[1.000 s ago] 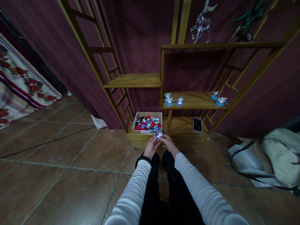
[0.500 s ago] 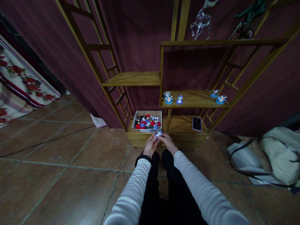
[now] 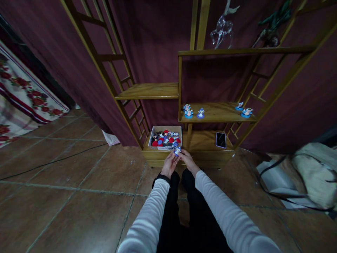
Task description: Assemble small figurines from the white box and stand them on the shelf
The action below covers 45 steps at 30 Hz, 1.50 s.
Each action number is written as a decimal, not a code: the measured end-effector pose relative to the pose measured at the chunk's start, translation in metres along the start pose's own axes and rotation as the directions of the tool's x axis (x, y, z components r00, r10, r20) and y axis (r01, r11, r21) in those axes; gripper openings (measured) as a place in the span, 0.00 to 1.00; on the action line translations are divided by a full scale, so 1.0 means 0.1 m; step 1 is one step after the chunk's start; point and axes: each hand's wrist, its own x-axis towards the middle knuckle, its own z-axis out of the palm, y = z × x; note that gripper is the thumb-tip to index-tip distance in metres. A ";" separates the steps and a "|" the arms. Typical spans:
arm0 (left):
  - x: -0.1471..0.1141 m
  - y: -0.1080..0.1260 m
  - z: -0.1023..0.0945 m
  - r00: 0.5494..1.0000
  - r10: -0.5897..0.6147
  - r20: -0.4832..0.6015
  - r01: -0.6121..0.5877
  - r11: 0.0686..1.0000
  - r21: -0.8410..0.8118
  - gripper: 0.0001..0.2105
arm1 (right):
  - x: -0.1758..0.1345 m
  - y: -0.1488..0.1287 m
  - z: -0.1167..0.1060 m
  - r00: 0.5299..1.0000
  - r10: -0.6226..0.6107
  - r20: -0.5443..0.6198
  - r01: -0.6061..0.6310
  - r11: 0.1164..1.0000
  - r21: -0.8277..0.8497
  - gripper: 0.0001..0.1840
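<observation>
Between the fingertips of my left hand [image 3: 170, 165] and my right hand [image 3: 189, 161] is a small white-and-purple figurine [image 3: 177, 150]. Both hands are closed on it, just in front of an open cardboard box [image 3: 152, 130]. Many small figurines with red, blue, purple and dark round bases lie jumbled in that box. On the shelf above, a similar purple-based figurine [image 3: 200, 113] stands upright. Two blue-based figurines [image 3: 189, 113] stand to its left, and two more blue-based figurines [image 3: 246, 112] stand at the shelf's right end.
The wooden display rack [image 3: 217, 117] stands against a dark red curtain [image 3: 155, 42]. A phone [image 3: 220, 140] lies on its lowest board. Higher up are a clear deer figure [image 3: 223, 30] and a green statue [image 3: 273, 26]. A pale bag [image 3: 313, 172] rests on the tiled floor at right.
The figurine has turned slightly in my fingers, and both hands stay on it. My view has shifted a little; the figurines on the shelf stay in place.
</observation>
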 end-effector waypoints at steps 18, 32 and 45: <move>0.07 0.05 -0.10 0.993 -0.080 -0.088 0.071 0.992 -0.103 0.07 | -0.08 -0.09 0.01 0.999 0.029 0.024 -0.029 1.000 0.005 0.16; 0.05 0.06 -0.05 0.994 -0.077 -0.083 0.065 0.987 -0.145 0.06 | -0.05 -0.04 0.00 1.000 0.027 0.012 -0.027 1.000 -0.009 0.17; 0.02 0.04 -0.03 1.000 0.012 0.025 -0.011 0.998 -0.057 0.17 | -0.03 -0.01 0.00 0.999 -0.008 0.050 0.010 1.000 -0.029 0.24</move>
